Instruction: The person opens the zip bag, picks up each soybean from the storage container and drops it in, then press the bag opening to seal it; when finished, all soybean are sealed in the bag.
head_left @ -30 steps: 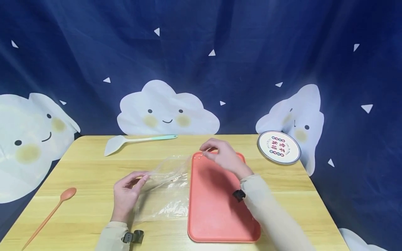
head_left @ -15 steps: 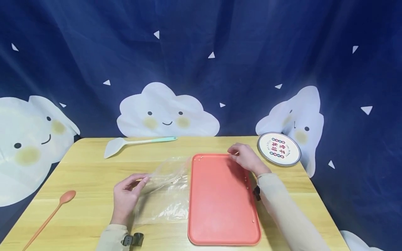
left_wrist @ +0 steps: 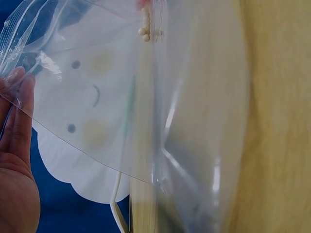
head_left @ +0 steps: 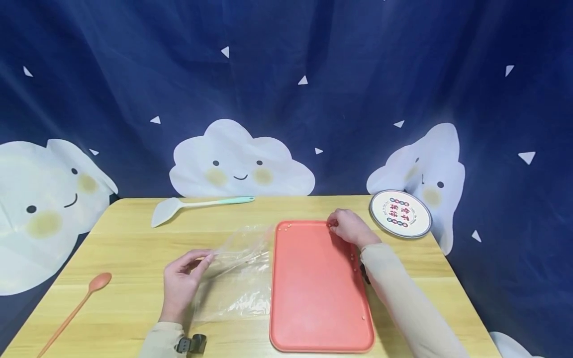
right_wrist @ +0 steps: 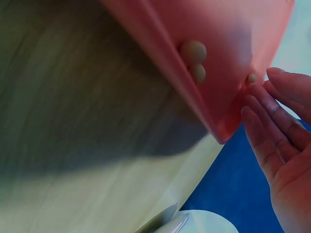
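- Coral-red rectangular tray point(head_left: 320, 288): landmark piece, flat on the table; its raised rim presumably serves to stop round things rolling off.
- Cream beads point(head_left: 363, 317): loose in the tray, some in its far left corner, others along its right edge; they seem to have settled against the rim.
- Clear zip-seal bag point(head_left: 241, 298): left of the tray, its near side raised off the table; whether it touches the rim, you cannot tell. Beads show through its film, inside or behind unclear.
- Your left hand point(head_left: 181, 286): left of the tray, pinching the bag's edge between thumb and fingers, apparently to keep the film lifted and steady.
- Your right hand point(head_left: 351, 228): at the tray's far right corner, fingers extended beside a small bead; no held bead shows.
- White spatula, mint handle point(head_left: 166, 211): beyond the tray, leftward.
- Orange spoon point(head_left: 99, 282): well left of the tray.
- Round lettered plate point(head_left: 400, 214): beyond the tray's far right corner, seemingly parked clear of your reach.
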The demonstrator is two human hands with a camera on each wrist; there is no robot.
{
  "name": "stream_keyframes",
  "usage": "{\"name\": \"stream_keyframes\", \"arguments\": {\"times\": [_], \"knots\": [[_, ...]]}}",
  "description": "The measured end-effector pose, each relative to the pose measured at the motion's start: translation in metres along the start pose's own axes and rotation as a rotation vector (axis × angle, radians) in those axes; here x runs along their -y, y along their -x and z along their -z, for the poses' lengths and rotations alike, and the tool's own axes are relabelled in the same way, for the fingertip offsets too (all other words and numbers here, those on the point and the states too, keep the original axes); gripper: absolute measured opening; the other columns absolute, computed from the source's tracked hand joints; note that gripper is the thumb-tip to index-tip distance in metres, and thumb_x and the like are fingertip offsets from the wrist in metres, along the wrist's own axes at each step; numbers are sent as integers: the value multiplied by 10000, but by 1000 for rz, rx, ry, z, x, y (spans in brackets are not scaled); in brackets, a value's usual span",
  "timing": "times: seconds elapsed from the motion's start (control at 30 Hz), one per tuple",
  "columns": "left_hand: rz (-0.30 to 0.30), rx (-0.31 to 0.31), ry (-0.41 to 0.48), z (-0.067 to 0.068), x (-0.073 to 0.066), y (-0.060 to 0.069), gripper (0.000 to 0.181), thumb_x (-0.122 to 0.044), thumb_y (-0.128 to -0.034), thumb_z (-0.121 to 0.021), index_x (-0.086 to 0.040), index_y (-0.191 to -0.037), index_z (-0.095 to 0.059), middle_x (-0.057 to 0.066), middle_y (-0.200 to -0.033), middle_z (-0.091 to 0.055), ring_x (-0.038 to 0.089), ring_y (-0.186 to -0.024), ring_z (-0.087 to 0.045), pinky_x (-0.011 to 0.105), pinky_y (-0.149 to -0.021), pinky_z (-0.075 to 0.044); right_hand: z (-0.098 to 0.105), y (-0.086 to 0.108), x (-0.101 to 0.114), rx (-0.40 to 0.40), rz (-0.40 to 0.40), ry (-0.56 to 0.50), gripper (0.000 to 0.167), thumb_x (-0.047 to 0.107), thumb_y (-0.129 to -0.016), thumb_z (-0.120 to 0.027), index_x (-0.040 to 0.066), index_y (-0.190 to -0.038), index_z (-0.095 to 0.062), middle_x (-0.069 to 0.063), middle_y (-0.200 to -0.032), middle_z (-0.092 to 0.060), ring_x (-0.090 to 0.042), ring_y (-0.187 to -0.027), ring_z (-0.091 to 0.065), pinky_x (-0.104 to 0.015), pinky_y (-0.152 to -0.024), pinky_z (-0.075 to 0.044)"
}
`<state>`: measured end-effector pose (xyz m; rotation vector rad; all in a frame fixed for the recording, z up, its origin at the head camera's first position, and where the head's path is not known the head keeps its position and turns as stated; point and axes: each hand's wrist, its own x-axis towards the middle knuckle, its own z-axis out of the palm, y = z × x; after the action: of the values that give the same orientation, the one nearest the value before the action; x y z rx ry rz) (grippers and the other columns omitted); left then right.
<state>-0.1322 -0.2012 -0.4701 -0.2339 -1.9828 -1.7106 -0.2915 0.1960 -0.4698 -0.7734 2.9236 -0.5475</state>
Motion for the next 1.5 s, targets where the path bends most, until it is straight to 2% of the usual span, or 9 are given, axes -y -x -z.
{"name": "stream_keyframes", "arguments": {"times": [0.07,0.27,0.57,0.73,0.87,1.03,1.17,1.3,1.5], "knots": [[-13,-2,4,2,9,1,154,202,-793,-695,95,-902,-710,214,-894,-703,155,-810,-679,224,-747,-559,-1,-1,-1,-18,35,12,92,6,-850,-686,31,-923,-736,-44,-846,-662,-246,-860,-641,-406,-815,-544],[-15,-18,2,3,7,0,145,196,-796,-697,94,-897,-710,211,-892,-703,146,-814,-677,215,-731,-558,-5,-7,1,-44,118,69,129,-31,-838,-644,34,-880,-747,-64,-831,-683,-262,-855,-656,-401,-797,-554],[-32,-5,-24,3,8,-1,144,197,-800,-691,105,-911,-706,235,-895,-696,135,-823,-675,201,-744,-557,-8,-13,0,20,25,106,153,-69,-800,-636,69,-814,-703,-60,-799,-662,-243,-798,-629,-372,-721,-537],[-36,9,-23,2,7,-1,160,220,-795,-679,113,-913,-700,240,-904,-695,127,-835,-673,199,-759,-553,-9,-11,-1,36,-5,93,149,-58,-781,-622,80,-793,-677,-69,-804,-658,-244,-802,-616,-383,-738,-529],[-28,-3,-20,3,7,0,161,223,-795,-678,112,-909,-701,230,-902,-698,130,-835,-674,209,-757,-554,-6,-7,-1,49,-18,70,89,-7,-820,-635,72,-814,-676,-52,-811,-649,-236,-812,-612,-390,-750,-526],[-42,-7,-13,2,7,0,155,217,-797,-681,110,-907,-702,233,-897,-696,136,-835,-674,218,-758,-555,-2,-1,2,34,-72,-32,40,65,-904,-661,75,-875,-685,-9,-827,-652,-206,-810,-605,-382,-773,-522],[-62,1,-1,1,9,1,178,247,-781,-669,117,-900,-698,249,-886,-690,133,-827,-675,209,-747,-556,2,6,7,-11,-87,-139,33,88,-913,-691,73,-885,-683,10,-827,-658,-183,-808,-598,-370,-781,-518],[-50,19,0,-2,8,1,189,261,-776,-660,123,-901,-695,261,-882,-684,123,-824,-671,206,-754,-556,7,13,16,-69,-41,-203,29,44,-889,-707,54,-901,-683,0,-832,-671,-177,-810,-614,-379,-787,-529],[-28,14,-13,-4,-7,1,157,265,-777,-654,156,-888,-673,297,-885,-667,105,-827,-668,204,-763,-554,16,10,44,-133,73,-280,53,30,-896,-692,78,-918,-692,29,-840,-658,-154,-808,-615,-351,-766,-532]]}}
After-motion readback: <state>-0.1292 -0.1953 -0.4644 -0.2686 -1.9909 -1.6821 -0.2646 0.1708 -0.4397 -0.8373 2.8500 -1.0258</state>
